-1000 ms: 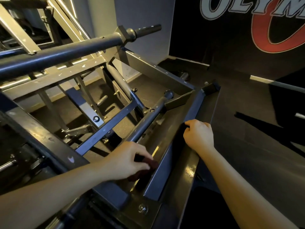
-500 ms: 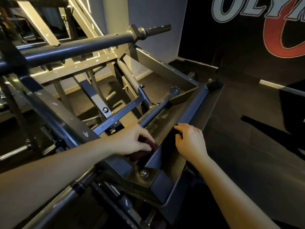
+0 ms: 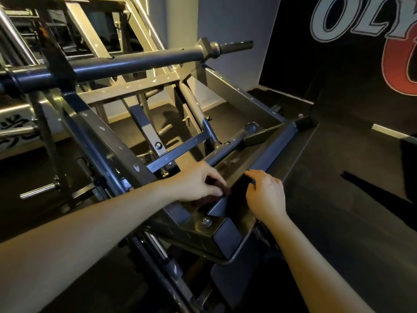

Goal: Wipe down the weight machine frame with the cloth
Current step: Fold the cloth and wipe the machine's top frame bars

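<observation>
Dark red cloth [image 3: 217, 196] sits bunched under the left hand [image 3: 198, 184], whose fingers and thumb curl round it and press it onto the weight machine frame [image 3: 108, 136]. It lies at the near end of a blue-grey rail [image 3: 278, 152] that runs away toward the far corner. Only a small part of the cloth shows past the fingertips.

Just to the right of the rail is the right hand [image 3: 265, 195], holding nothing. Its index finger is stretched forward and the other fingers are loosely bent. Their tips seem to rest on the dark plate beside the rail, though the shadow makes contact hard to tell.

A bolt [image 3: 206, 221] stands in the shiny corner plate just below the cloth. Higher up, a thick round bar [image 3: 140, 62] crosses the frame from left to right. Behind the machine is a black wall [image 3: 316, 86] with large pale letters [image 3: 352, 21] and a red shape. A dark floor [image 3: 349, 211] spreads out to the right.
</observation>
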`<state>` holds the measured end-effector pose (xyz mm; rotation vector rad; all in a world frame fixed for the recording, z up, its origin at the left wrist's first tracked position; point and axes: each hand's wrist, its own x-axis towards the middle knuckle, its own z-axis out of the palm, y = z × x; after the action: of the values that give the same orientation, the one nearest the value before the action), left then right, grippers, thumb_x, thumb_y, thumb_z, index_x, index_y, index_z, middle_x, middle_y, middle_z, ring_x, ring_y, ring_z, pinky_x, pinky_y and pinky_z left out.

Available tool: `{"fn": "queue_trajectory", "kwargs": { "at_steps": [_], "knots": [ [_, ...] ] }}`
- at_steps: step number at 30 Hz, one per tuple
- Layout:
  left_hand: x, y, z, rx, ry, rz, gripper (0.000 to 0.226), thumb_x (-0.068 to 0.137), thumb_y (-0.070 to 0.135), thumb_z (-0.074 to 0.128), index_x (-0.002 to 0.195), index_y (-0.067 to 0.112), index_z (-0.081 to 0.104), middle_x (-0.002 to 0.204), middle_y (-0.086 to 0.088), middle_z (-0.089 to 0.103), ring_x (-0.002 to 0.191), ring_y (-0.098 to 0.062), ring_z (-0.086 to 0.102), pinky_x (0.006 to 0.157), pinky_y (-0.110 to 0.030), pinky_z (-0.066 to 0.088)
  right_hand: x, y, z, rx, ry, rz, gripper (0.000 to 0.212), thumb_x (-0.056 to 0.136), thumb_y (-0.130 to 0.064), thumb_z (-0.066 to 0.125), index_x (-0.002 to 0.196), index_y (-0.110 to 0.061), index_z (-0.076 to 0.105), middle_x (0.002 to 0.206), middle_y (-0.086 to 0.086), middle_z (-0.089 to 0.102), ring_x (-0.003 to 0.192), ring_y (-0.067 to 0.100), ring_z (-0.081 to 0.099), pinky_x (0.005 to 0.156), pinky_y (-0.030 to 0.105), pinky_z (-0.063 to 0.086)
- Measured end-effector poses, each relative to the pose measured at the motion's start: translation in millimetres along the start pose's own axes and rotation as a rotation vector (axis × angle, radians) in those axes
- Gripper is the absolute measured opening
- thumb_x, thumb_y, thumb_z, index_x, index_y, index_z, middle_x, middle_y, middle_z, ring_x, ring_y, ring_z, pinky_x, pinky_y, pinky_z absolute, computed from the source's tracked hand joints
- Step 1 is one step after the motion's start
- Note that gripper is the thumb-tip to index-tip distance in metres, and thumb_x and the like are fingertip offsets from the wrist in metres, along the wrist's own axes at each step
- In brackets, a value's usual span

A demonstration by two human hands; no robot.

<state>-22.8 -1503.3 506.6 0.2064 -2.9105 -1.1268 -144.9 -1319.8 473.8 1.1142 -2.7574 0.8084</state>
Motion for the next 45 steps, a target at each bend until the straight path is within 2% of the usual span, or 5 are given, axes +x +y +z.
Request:
{"fn": "queue_trajectory", "kwargs": {
  "at_steps": [4, 11, 32, 39, 45],
  "knots": [
    [-45.6, -4.2, -21.4, 0.019, -0.248, -0.022, 0.022, 0.095, 0.026, 0.071, 0.114, 0.035, 0.072, 0.107, 0.021, 0.067, 0.103, 0.005, 0.061, 0.089, -0.017, 0.051, -1.1, -0.7, 3.0, 0.011, 0.023, 0.007, 0.041, 0.097, -0.006, 0.055, 0.136, -0.014, 0.063, 0.136, 0.004, 0.064, 0.121, 0.02, 0.061, 0.113, 0.037, 0.033],
    [19.3, -3.1, 17.3, -0.014, 0.146, -0.169, 0.023, 0.094, 0.027, 0.072, 0.116, 0.03, 0.072, 0.116, 0.011, 0.067, 0.111, -0.009, 0.062, 0.098, -0.033, 0.051, -1.0, 3.1, 3.6, 0.044, 0.033, 0.006, 0.039, 0.096, -0.007, 0.056, 0.133, -0.015, 0.064, 0.132, 0.002, 0.066, 0.116, 0.017, 0.063, 0.11, 0.034, 0.034],
    [-56.0, 4.2, -2.0, 0.056, -0.011, -0.164, 0.02, 0.093, 0.027, 0.072, 0.112, 0.034, 0.073, 0.108, 0.018, 0.066, 0.102, -0.001, 0.061, 0.092, -0.024, 0.05, -2.4, 0.9, 0.0, 0.094, 0.008, -0.004, 0.034, 0.096, -0.009, 0.059, 0.128, -0.016, 0.065, 0.128, 0.003, 0.067, 0.108, 0.019, 0.066, 0.11, 0.036, 0.034],
    [-118.1, -4.3, -21.3, -0.092, 0.51, -0.336, 0.014, 0.093, 0.03, 0.072, 0.105, 0.037, 0.067, 0.104, 0.015, 0.063, 0.095, -0.002, 0.057, 0.07, -0.017, 0.042, -10.1, -8.8, -13.7, 0.212, -0.067, 0.041, 0.032, 0.099, -0.015, 0.06, 0.131, -0.017, 0.062, 0.124, 0.003, 0.066, 0.112, 0.019, 0.064, 0.106, 0.048, 0.049],
    [-122.8, 5.8, 14.0, -0.155, 0.524, -0.204, 0.019, 0.091, 0.03, 0.073, 0.109, 0.036, 0.07, 0.103, 0.018, 0.067, 0.099, 0.002, 0.062, 0.081, -0.02, 0.053, -43.1, -47.3, -25.2, 0.49, -0.216, -0.068, 0.028, 0.1, -0.016, 0.061, 0.125, -0.027, 0.064, 0.106, -0.014, 0.067, 0.094, -0.015, 0.063, 0.071, 0.005, 0.049]
  ]
}}
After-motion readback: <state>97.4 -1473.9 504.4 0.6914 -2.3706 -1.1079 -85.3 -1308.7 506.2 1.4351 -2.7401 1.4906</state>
